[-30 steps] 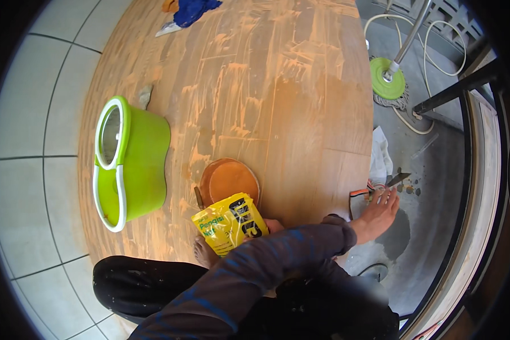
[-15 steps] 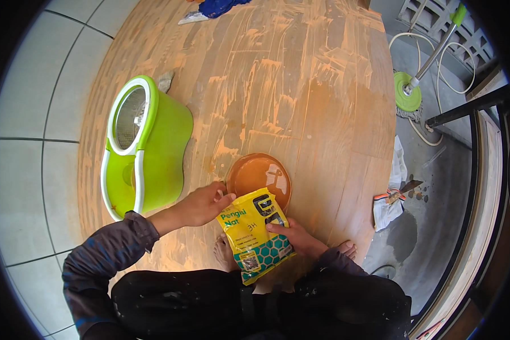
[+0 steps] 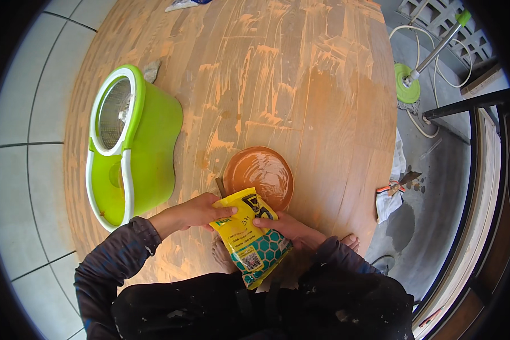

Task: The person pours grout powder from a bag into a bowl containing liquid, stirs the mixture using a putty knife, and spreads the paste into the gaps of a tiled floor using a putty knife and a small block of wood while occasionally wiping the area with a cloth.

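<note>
Both hands are closed on a yellow and green plastic packet (image 3: 249, 241) with a hexagon pattern, its contents hidden. My left hand (image 3: 195, 212) pinches the upper left corner, thumb on top. On the right side, my right hand (image 3: 292, 228) grips the packet with its thumb pressed across the front. The packet's upper end is creased and overlaps the near rim of a round orange-brown basin (image 3: 236, 170). Shiny liquid with swirling light streaks lies in the basin. A short brown stick-like piece (image 3: 220, 186) shows beside the basin's left edge.
At the left stands a green mop bucket (image 3: 161, 136) with a metal spin basket; a grey rag (image 3: 152, 71) lies behind it. The wood-look floor (image 3: 334, 141) is smeared pale orange. Right, on lower concrete, are a mop (image 3: 406, 85), a trowel (image 3: 409, 178) and white cloth (image 3: 389, 205).
My left hand has closed on the packet's upper left corner, and the packet top has creased. The basin's liquid has become streaked. The view has shifted slightly.
</note>
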Demonstrator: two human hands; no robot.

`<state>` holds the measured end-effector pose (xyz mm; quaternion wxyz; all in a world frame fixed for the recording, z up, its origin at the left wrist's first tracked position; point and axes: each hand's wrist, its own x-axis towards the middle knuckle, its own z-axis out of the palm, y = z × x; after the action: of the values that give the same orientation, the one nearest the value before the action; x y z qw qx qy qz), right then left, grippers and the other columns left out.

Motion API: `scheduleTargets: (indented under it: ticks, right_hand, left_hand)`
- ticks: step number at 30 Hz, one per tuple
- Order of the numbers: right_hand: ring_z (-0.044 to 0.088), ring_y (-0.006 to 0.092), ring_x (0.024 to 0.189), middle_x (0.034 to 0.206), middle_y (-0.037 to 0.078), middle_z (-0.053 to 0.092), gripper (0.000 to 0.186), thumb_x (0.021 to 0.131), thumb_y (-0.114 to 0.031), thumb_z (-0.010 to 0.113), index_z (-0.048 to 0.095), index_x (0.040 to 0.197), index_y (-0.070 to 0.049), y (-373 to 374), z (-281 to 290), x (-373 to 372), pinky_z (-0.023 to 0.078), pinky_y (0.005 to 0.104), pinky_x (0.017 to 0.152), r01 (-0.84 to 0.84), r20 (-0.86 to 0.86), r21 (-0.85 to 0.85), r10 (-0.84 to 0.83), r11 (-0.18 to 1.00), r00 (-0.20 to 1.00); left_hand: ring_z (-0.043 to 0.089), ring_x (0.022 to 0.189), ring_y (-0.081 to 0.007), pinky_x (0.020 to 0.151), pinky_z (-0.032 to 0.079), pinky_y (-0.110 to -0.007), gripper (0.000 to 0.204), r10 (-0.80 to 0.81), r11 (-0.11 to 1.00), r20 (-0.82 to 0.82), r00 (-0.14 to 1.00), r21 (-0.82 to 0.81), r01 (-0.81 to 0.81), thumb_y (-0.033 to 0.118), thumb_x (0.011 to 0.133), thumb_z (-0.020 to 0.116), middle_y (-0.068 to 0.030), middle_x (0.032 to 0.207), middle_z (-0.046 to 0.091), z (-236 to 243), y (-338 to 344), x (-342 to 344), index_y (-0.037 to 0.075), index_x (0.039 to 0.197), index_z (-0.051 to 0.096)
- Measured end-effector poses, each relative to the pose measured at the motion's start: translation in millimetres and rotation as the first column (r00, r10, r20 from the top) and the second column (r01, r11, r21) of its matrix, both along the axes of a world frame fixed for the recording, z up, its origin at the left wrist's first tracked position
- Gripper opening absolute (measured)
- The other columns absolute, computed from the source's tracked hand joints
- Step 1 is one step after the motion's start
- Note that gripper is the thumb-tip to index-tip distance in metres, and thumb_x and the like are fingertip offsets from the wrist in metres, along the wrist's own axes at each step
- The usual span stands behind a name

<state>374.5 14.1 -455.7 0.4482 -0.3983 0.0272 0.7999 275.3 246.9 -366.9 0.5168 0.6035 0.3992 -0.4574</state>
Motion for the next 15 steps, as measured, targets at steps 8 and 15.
scheduleTargets:
  ticks: [8,15]
  right_hand:
    - [0.072,0.0137,0.085,0.099,0.006,0.074,0.046,0.088,-0.038,0.077,0.066,0.117,-0.004,17,11,9,0.056,0.0262,0.078,-0.023,0.144,0.1,0.008,0.995,0.99]
    - [0.074,0.0155,0.078,0.095,0.007,0.075,0.047,0.087,-0.038,0.078,0.066,0.116,-0.002,19,15,21,0.058,0.0274,0.069,0.084,0.137,-0.03,-0.079,0.996,0.987]
  left_hand:
    - [0.068,0.094,-0.0168,0.079,0.054,-0.031,0.06,-0.036,0.981,0.012,0.999,-0.19,0.038,0.05,0.096,0.065,-0.0115,0.109,0.072,-1,5,27,-0.002,0.126,0.063]
    - [0.068,0.096,-0.0162,0.081,0.054,-0.031,0.061,0.209,0.956,0.092,0.974,-0.231,-0.183,0.054,0.095,0.065,-0.0109,0.107,0.072,-22,-4,15,0.0,0.124,0.064]
